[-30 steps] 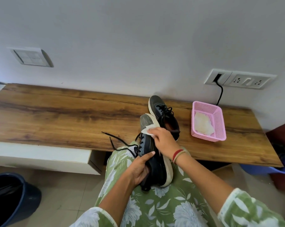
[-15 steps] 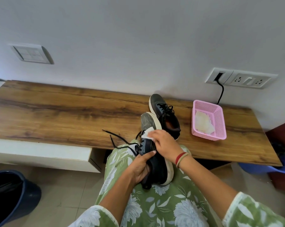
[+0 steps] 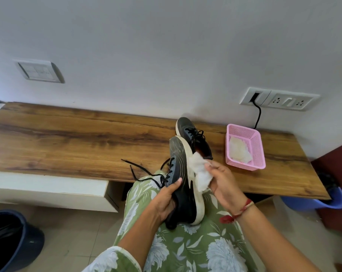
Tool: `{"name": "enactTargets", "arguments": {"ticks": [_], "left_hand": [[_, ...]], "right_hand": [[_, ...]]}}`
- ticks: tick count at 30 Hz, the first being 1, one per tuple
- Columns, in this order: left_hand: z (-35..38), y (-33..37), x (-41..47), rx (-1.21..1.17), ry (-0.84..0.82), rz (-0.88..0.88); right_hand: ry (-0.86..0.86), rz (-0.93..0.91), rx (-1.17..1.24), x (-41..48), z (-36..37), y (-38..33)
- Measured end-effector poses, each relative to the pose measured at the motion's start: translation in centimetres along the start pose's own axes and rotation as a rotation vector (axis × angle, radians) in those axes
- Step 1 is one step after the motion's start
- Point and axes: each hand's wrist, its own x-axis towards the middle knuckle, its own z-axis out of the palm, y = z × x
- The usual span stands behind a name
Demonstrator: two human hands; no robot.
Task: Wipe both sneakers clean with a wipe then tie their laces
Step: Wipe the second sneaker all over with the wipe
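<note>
left hand: gripping the black sneaker on my lap
right hand: pinching a white wipe against its sole

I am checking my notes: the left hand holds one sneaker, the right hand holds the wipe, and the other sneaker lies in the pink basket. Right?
No: the head view shows the other sneaker on the table, beside the pink basket.
</note>
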Motion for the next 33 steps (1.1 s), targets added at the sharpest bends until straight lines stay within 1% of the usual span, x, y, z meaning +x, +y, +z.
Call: {"name": "enactTargets", "arguments": {"ticks": [2, 4, 6, 8, 10, 13, 16, 18, 20, 22, 23, 25, 26, 28, 31, 33], "left_hand": [[0.5, 0.2, -0.2, 0.046, 0.03, -0.036], [1.2, 0.4, -0.5, 0.128, 0.047, -0.038], [1.8, 1.0, -1.0, 0.214, 0.04, -0.028], [2.4, 2.1, -2.1, 0.333, 0.011, -0.012], [3.1, 3.5, -3.3, 0.428, -0.014, 0.008], [4.0, 5.6, -4.9, 0.498, -0.019, 0.053], [4.7, 7.3, -6.1, 0.516, -0.034, 0.086], [4.9, 8.0, -6.7, 0.486, -0.044, 0.058], [4.8, 8.5, -7.1, 0.466, -0.037, -0.009], [4.5, 8.6, -7.5, 0.5, -0.012, -0.073], [4.3, 8.4, -7.7, 0.524, 0.003, -0.092], [3.8, 8.1, -8.0, 0.555, 0.037, -0.092], [3.6, 8.1, -8.1, 0.562, 0.052, -0.084], [3.1, 8.1, -8.2, 0.576, 0.075, -0.069], [2.5, 8.3, -8.3, 0.621, 0.095, -0.054], [2.1, 8.4, -8.4, 0.639, 0.109, -0.043]], "right_hand": [[0.008, 0.099, 0.351, -0.3, -1.0, -1.2], [0.007, 0.131, 0.559, -0.6, -1.7, -2.1], [0.006, 0.118, 0.656, -0.7, -2.4, -2.6], [-0.042, 0.077, 0.728, -0.8, -3.0, -3.1], [-0.078, 0.041, 0.713, -0.8, -3.3, -3.7], [-0.055, -0.04, 0.565, -1.3, -2.8, -4.6], [0.003, -0.172, 0.306, -1.8, -1.8, -4.9], [0.128, -0.32, -0.016, -1.8, -1.2, -4.8], [0.254, -0.544, -0.393, -1.5, -0.7, -4.6], [0.256, -0.727, -0.69, -1.0, -0.1, -4.4], [0.237, -0.765, -0.845, -0.7, 0.0, -4.2], [0.194, -0.779, -1.172, -0.2, 0.4, -3.3], [0.172, -0.782, -1.28, -0.1, 0.8, -2.7], [0.161, -0.809, -1.351, -0.2, 1.4, -1.4], [0.213, -0.832, -1.268, -0.8, 2.2, 0.3], [0.19, -0.835, -1.215, -1.5, 2.4, 1.3]]}}
